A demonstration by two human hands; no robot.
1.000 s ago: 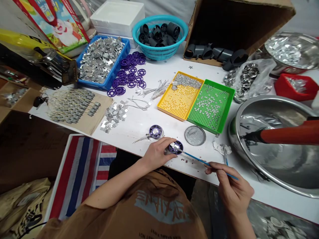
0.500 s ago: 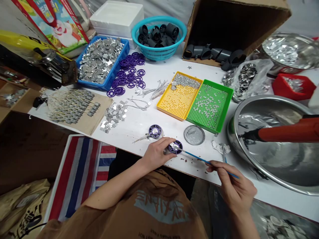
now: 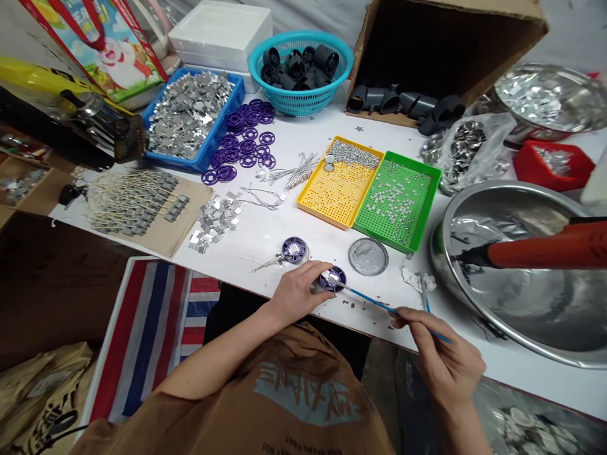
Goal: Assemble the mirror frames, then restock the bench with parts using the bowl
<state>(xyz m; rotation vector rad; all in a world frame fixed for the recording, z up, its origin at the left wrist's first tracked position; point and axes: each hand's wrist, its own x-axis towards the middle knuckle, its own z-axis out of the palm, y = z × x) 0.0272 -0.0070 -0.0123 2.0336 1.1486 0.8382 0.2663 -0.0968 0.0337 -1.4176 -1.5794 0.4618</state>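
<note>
My left hand pinches a purple plastic wheel with a small silver plate on it, flat on the white table near the front edge. My right hand grips a thin blue brush like a pen; its tip touches the wheel's silver plate. A second purple wheel with a plate and wire leads lies just behind my left hand. A round grey dish sits to the right of it.
Yellow tray and green tray hold small metal parts. Loose purple wheels, blue tray of silver plates, teal basket, cardboard box, steel bowl with a red-handled tool, wired parts on brown paper.
Almost nothing has changed; both hands keep their hold while the brush tip stays at the wheel. The view has drifted slightly.
</note>
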